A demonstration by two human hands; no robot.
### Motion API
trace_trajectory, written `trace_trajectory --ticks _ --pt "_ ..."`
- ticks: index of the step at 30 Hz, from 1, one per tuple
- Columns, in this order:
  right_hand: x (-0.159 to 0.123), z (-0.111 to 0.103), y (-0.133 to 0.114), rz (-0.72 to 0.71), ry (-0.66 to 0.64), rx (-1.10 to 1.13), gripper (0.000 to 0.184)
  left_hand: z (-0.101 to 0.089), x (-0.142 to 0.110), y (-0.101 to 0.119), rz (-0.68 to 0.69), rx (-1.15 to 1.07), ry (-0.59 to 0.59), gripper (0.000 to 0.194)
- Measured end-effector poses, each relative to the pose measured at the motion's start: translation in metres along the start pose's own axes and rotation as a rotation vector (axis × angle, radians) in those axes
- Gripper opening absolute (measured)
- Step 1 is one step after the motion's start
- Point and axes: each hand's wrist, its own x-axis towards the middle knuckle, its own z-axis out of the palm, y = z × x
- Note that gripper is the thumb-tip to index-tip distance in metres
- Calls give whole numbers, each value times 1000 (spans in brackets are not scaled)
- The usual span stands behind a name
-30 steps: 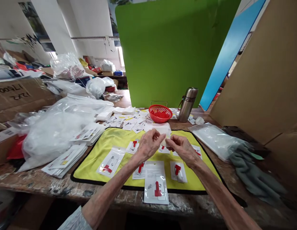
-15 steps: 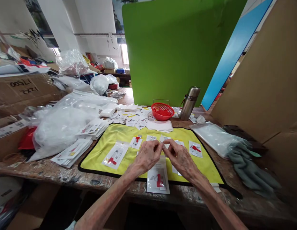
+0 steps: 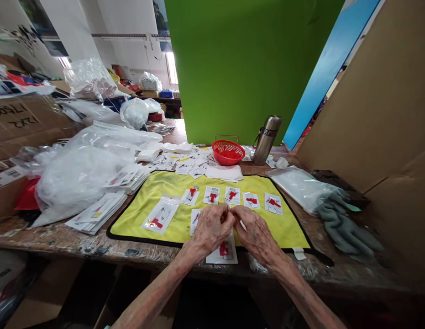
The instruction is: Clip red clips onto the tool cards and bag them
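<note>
Clear flat plastic pouches (image 3: pixel 166 211) with red T-shaped pieces (image 3: pixel 156 223) look filled: two, one near the bench's (image 3: pixel 92 246) front edge, one left of it. Farther back, five small white paper cards (image 3: pixel 208 194) bearing red pieces lie outside those; a sixth is partly hidden. My left hand (image 3: pixel 211 227) and right hand (image 3: pixel 254 230) meet, fingers bunched; what they pinch, I cannot tell.

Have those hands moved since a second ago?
Yes. The left hand and right hand have both come toward the person, farther from the red basket beyond the yellow mat.

Steel flask (image 3: pixel 267 140) before green board (image 3: pixel 246 68), blue panel (image 3: pixel 330 68), grey cloth (image 3: pixel 345 228)
</note>
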Motion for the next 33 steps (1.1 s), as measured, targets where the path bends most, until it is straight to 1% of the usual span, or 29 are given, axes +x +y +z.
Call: trace_trajectory --ticks 2,4,6,7,8,9,11,12,13,14,16,17,18,19,21,22,23,24,25,26,27,28,29,33 --pt "-2 2 0 -28 60 -92 20 0 -2 2 -13 35 -22 23" --pt "-3 6 2 -54 163 -151 22 1 -5 6 -54 162 -8 21" --pt "-3 8 5 -32 252 -166 21 1 -8 11 -104 292 7 19" --pt "-2 8 6 -1 265 -146 19 0 -9 13 -126 334 5 18" --pt "-2 6 8 33 247 -96 17 0 -10 15 -147 358 0 18" --pt "-1 4 9 54 193 -13 15 0 -10 17 -163 364 -4 19" --pt "2 -3 11 56 8 180 12 0 -11 19 -158 337 -9 20" --pt "3 -6 12 62 -84 242 12 0 -11 20 -143 315 -18 19" --pt "5 -10 14 85 -152 269 12 0 -12 20 -131 295 -26 18" --pt "6 -13 16 120 -194 269 12 0 -12 20 -124 272 -36 18" --pt "8 -20 21 209 -219 284 12 -2 -14 17 -119 171 -58 19" --pt "9 -24 24 252 -227 341 12 -4 -14 15 -110 87 -48 18" --pt "8 -28 25 291 -244 436 12 -7 -14 11 -102 -4 -7 16" --pt "7 -31 26 331 -270 554 14 -11 -13 6 -104 -95 62 21" --pt "4 -39 23 406 -325 796 25 -19 -12 -4 -175 -291 192 53" --pt "2 -42 21 429 -347 897 28 -22 -11 -9 -243 -420 191 64" --pt "1 -45 17 439 -365 975 30 -25 -11 -13 -314 -581 123 68" --pt "-1 -48 14 446 -378 1033 31 -27 -11 -16 -369 -763 5 66" --pt "-2 -49 11 450 -391 1078 31 -28 -12 -18 -398 -938 -125 61" --pt "-4 -50 9 453 -408 1114 31 -27 -14 -19 -405 -1076 -224 54" --pt "-5 -49 7 456 -428 1140 30 -26 -16 -20 -399 -1162 -274 47" --pt "-6 -48 7 457 -444 1154 31 -24 -17 -20 -392 -1195 -277 40" --pt "-6 -46 7 459 -451 1153 31 -22 -19 -19 -385 -1190 -255 35" --pt "-5 -33 10 487 -400 1073 37 -14 -20 -20 -352 -1054 -117 41"
